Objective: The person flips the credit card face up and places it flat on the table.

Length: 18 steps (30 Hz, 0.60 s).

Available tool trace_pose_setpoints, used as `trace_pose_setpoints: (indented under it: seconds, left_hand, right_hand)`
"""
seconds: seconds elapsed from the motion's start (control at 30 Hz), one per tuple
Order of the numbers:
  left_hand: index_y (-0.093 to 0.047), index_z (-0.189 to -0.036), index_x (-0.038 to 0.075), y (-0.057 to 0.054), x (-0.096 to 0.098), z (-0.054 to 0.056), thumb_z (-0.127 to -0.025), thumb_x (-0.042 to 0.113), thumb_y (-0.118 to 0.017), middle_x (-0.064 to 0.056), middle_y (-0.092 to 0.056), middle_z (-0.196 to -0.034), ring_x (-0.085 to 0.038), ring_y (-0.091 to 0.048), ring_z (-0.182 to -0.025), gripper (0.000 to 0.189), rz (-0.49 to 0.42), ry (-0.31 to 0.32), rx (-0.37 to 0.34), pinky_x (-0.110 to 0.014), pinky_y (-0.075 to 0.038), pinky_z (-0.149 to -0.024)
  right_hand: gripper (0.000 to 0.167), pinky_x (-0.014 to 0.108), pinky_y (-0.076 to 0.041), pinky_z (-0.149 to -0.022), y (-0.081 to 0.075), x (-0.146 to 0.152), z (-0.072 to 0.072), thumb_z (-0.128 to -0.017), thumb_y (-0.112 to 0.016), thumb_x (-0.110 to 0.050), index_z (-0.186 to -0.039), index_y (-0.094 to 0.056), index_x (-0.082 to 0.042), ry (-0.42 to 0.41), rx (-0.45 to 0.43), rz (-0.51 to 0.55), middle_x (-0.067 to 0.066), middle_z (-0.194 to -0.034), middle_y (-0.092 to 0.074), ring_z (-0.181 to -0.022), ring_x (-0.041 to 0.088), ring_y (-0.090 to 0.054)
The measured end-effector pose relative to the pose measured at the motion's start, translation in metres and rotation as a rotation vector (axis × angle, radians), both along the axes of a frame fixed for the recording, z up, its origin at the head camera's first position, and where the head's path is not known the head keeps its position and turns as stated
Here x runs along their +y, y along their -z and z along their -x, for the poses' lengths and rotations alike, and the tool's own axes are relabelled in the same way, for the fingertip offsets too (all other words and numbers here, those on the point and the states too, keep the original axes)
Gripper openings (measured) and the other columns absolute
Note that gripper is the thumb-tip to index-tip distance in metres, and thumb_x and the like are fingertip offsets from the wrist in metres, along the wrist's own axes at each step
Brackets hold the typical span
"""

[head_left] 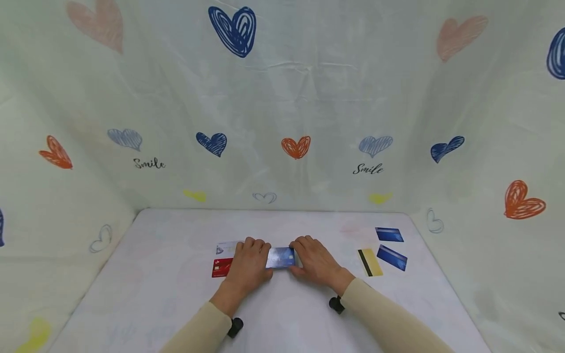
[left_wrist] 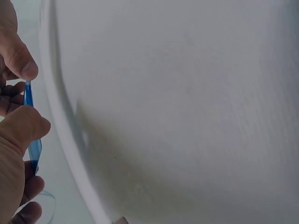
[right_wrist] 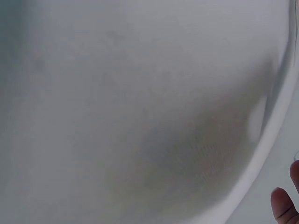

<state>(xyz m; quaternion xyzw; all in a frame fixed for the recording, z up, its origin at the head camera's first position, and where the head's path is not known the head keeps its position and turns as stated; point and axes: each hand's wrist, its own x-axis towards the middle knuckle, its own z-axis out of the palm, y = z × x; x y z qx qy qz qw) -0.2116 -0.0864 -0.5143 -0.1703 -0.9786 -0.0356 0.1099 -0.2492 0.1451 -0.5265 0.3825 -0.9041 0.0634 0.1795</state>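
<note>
Both hands pinch flat glossy blue card [head_left: 280, 257]: left hand [head_left: 248, 267] one end, right hand [head_left: 317, 264] other.

Both arms are reaching forward in beige sleeves, wrists angling inward. The left hand [head_left: 248, 264] and right hand [head_left: 315, 262] are lying knuckles-up close together, fingers curling, each pinching something held between them at its end.

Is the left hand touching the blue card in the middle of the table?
Touching. In the left wrist view the left hand pinches the blue card between thumb and fingers; the head view shows both hands at its ends.
</note>
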Motion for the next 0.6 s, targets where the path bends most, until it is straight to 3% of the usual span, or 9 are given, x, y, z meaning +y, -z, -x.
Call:
trace_pose_setpoints:
  seconds: [0.17, 0.4, 0.6]
  left_hand:
    - [-0.064, -0.134, 0.008, 0.004, -0.008, 0.012, -0.083, 0.043, -0.089, -0.01, -0.067, -0.13, -0.031, -0.053, -0.12, 0.067, 0.015, -0.001, -0.055, -0.051, -0.047, -0.1]
    - [-0.065, -0.138, 0.01, 0.005, -0.022, 0.036, -0.086, 0.043, -0.086, -0.008, -0.065, -0.135, -0.033, -0.051, -0.124, 0.065, -0.013, -0.035, -0.162, -0.057, -0.042, -0.104]
    - [-0.065, -0.138, 0.009, 0.007, -0.03, 0.045, -0.088, 0.042, -0.085, -0.01, -0.066, -0.135, -0.035, -0.051, -0.124, 0.063, -0.031, -0.047, -0.221, -0.059, -0.041, -0.104]
  right_hand:
    - [0.051, 0.032, -0.052, -0.079, 0.005, -0.01, 0.011, -0.085, -0.085, -0.039, -0.122, -0.066, -0.009, 0.007, -0.049, -0.029, 0.002, -0.113, -0.065, -0.097, 0.017, -0.058]
    - [0.053, 0.038, -0.054, -0.095, -0.004, -0.029, 0.029, -0.093, -0.077, -0.041, -0.132, -0.064, -0.008, 0.059, -0.203, -0.105, 0.005, -0.122, -0.065, -0.108, 0.02, -0.057]
    - [0.053, 0.04, -0.053, -0.099, -0.006, -0.039, 0.038, -0.095, -0.076, -0.038, -0.135, -0.063, -0.007, 0.085, -0.31, -0.123, 0.007, -0.126, -0.065, -0.11, 0.021, -0.057]
